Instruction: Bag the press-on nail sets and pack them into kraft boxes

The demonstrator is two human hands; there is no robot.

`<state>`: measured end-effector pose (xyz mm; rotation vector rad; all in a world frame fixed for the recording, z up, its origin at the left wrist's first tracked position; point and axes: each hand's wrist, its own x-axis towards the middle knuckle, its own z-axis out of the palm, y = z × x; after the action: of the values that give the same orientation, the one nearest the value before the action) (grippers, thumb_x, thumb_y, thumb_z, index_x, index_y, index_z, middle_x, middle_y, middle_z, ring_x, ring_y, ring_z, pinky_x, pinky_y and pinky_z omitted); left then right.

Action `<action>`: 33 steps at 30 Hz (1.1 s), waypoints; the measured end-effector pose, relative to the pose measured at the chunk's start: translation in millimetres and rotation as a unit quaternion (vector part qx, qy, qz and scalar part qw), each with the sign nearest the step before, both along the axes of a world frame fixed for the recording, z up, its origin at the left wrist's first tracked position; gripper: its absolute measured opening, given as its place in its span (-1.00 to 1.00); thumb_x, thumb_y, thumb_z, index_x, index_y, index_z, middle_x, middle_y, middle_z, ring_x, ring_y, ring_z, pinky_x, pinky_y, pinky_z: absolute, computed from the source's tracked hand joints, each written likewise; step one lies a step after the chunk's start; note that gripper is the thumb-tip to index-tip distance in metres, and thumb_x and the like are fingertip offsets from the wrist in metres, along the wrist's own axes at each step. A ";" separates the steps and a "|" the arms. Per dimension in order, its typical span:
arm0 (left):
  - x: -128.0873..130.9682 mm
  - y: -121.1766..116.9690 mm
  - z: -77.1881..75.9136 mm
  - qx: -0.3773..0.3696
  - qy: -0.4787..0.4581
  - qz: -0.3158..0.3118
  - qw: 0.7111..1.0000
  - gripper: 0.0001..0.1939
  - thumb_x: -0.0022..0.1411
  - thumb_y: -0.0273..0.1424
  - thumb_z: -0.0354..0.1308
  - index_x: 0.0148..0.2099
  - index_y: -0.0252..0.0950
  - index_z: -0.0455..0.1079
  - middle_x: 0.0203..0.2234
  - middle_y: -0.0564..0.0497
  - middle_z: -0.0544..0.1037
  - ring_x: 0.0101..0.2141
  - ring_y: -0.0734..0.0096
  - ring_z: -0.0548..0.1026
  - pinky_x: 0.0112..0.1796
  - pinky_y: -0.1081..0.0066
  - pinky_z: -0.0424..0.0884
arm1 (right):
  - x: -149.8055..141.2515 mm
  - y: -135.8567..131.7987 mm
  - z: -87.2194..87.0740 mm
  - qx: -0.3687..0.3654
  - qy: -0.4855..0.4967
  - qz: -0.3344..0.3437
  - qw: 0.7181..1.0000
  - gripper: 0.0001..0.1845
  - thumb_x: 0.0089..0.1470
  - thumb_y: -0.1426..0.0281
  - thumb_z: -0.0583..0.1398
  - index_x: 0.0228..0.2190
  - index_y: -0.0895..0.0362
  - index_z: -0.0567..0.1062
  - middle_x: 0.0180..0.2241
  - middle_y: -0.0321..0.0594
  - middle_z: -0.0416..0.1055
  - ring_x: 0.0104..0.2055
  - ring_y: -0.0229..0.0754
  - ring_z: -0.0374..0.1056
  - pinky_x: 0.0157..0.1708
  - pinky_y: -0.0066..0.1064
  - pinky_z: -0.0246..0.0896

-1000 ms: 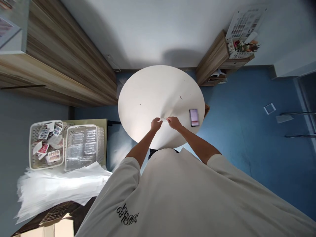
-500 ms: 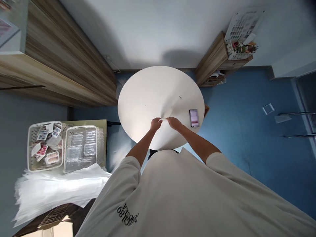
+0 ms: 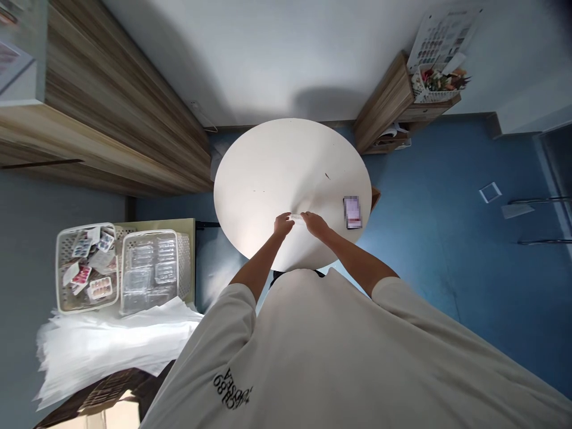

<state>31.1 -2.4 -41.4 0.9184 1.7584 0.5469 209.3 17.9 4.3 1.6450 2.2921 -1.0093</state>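
Note:
Over the near half of the round white table, my two hands hold a small whitish, see-through flat piece between them. My left hand grips its left end with thumb and fingers. At the other end, my right hand has its fingers closed on it. The piece is too small to tell its exact kind. A phone lies on the table to the right of my right hand.
To the left, a white basket holds printed packets, and another basket holds clear plastic boxes. White sheets are piled in front of them. A wooden cabinet stands at the far left, a small wooden shelf unit at the back right.
The fingers of my left hand have loosened a little, and more of the whitish piece shows between my hands. The view has shifted slightly.

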 end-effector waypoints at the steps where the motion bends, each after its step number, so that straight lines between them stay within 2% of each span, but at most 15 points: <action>1: -0.7 -2.5 0.9 -0.010 -0.020 0.010 1.000 -0.32 0.11 -0.45 0.38 0.30 -0.29 0.48 0.09 -0.24 0.65 -0.09 0.20 0.66 -0.13 0.28 0.59 | 0.2 1.3 -1.4 0.002 0.004 -0.012 1.000 -0.48 0.29 0.66 0.02 0.16 0.14 0.52 0.06 0.09 0.54 0.07 0.08 0.48 0.11 -0.17 0.36; 4: -4.0 -10.9 2.3 -0.030 -0.076 0.031 0.996 -0.11 0.08 -0.51 0.39 0.45 -0.27 0.28 0.19 -0.29 0.57 0.02 0.19 0.62 -0.09 0.29 0.58 | 1.6 7.2 -6.7 0.004 0.030 -0.059 0.998 -0.48 0.33 0.62 0.00 0.18 0.15 0.51 0.10 0.10 0.53 0.10 0.09 0.48 0.16 -0.13 0.35; 6: -5.5 -16.3 1.9 -0.026 -0.077 0.018 0.996 -0.08 0.03 -0.54 0.41 0.45 -0.26 0.26 0.19 -0.28 0.57 0.06 0.17 0.59 -0.09 0.30 0.57 | 2.4 11.6 -11.4 0.001 0.055 -0.092 0.994 -0.50 0.36 0.57 -0.02 0.19 0.15 0.50 0.11 0.08 0.54 0.13 0.10 0.47 0.19 -0.10 0.35; 12: -2.2 -25.6 -0.1 -0.017 -0.058 -0.003 0.998 -0.15 0.04 -0.57 0.33 0.40 -0.25 0.30 0.19 -0.24 0.55 0.09 0.16 0.55 -0.16 0.34 0.55 | 1.6 20.4 -35.7 0.009 0.121 -0.187 0.975 -0.49 0.41 0.42 -0.05 0.26 0.22 0.43 0.24 0.11 0.46 0.28 0.07 0.38 0.32 -0.09 0.26; 16: -2.0 -29.3 -1.9 -0.027 -0.067 0.001 0.997 -0.16 0.06 -0.58 0.25 0.41 -0.26 0.27 0.21 -0.25 0.54 0.12 0.14 0.53 -0.13 0.33 0.55 | 3.7 23.1 -54.7 -0.005 0.173 -0.231 0.957 -0.43 0.34 0.38 0.02 0.32 0.15 0.37 0.17 0.05 0.52 0.21 0.08 0.44 0.30 0.00 0.31; 20: -2.8 -32.2 -7.2 -0.027 -0.073 0.004 0.997 -0.22 0.10 -0.59 0.19 0.39 -0.30 0.29 0.19 -0.26 0.56 0.09 0.20 0.56 -0.02 0.30 0.53 | 5.7 24.1 -64.0 -0.017 0.192 -0.238 0.952 -0.35 0.26 0.42 0.04 0.35 0.18 0.32 0.18 0.04 0.52 0.21 0.07 0.45 0.31 0.01 0.32; 27: -2.7 -30.3 -13.2 -0.032 -0.063 0.010 0.997 -0.30 0.13 -0.58 0.17 0.35 -0.29 0.34 0.16 -0.23 0.59 0.07 0.20 0.59 0.01 0.26 0.54 | 7.7 25.9 -54.7 -0.030 0.165 -0.230 0.959 -0.34 0.22 0.47 0.04 0.34 0.24 0.32 0.23 0.10 0.47 0.18 0.07 0.46 0.31 -0.03 0.31; 33: -9.6 -24.7 5.0 -0.032 -0.019 0.010 0.999 -0.37 0.18 -0.56 0.16 0.31 -0.27 0.40 0.16 -0.22 0.59 0.07 0.19 0.59 -0.05 0.28 0.55 | 17.3 25.4 -36.4 -0.033 0.157 -0.242 0.957 -0.44 0.25 0.44 0.08 0.25 0.15 0.42 0.20 0.05 0.50 0.17 0.07 0.47 0.28 -0.06 0.34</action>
<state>21.5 -27.1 -36.4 0.8418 1.7418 0.5153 226.6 43.4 -32.1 2.2160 2.0284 -1.5259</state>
